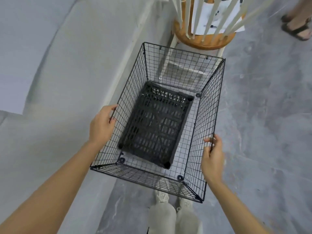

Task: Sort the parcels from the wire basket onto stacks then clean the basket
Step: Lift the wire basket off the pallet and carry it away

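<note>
Now both hands grip wire basket (209, 105) rims: left hand (101, 125), right hand (213, 157).

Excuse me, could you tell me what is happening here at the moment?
A person holds the wire basket by its side walls, the left hand gripping the left rim and the right hand the right rim. No parcels show inside; only a black slatted crate lies on its bottom. A wooden chair stands just beyond. Whether the basket is off the floor is unclear.
</note>
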The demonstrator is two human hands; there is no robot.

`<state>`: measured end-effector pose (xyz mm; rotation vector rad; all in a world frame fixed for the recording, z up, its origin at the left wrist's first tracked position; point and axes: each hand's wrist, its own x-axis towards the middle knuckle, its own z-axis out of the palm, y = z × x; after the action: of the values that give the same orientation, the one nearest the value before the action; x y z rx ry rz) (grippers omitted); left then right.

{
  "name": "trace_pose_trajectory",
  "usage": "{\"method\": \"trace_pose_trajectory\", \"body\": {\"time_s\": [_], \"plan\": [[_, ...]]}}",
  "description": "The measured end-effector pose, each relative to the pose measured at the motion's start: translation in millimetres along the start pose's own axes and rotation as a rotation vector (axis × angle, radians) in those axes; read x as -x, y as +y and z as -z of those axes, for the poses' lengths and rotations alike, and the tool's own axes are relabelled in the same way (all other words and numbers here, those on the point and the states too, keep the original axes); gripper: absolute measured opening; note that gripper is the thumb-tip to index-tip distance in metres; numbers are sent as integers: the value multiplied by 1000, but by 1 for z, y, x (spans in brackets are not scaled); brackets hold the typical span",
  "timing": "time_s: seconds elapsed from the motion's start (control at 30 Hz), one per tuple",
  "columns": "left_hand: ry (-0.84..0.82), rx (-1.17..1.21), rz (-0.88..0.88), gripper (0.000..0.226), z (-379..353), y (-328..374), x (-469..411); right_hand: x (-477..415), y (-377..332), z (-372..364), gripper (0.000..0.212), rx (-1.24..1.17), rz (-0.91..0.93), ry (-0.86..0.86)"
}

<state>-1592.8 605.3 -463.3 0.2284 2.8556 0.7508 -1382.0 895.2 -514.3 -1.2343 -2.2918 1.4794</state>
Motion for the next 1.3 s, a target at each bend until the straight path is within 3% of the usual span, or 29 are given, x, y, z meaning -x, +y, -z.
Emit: {"method": "trace_pose_trajectory", "body": {"time_s": [0.13, 0.43, 0.8, 0.97, 1.13, 1.3], "plan": [[3, -44, -58, 55, -12, -25, -18, -1, 3, -29, 47, 3, 11, 26], [76, -89, -5, 58, -34, -33, -19, 1, 12, -54, 50, 95, -12, 61], [71, 58, 67, 51, -42, -48, 10, 3, 13, -32, 43, 232, -29, -76], [107, 21, 124, 52, -41, -55, 39, 3, 11, -23, 41, 148, -80, -120], [25, -72, 2, 59, -37, -61, 59, 8, 7, -32, 41, 69, -146, -80], [-3, -80, -1, 57, -32, -60, 66, 19, 5, -40, 43, 121, -150, -113]]}}
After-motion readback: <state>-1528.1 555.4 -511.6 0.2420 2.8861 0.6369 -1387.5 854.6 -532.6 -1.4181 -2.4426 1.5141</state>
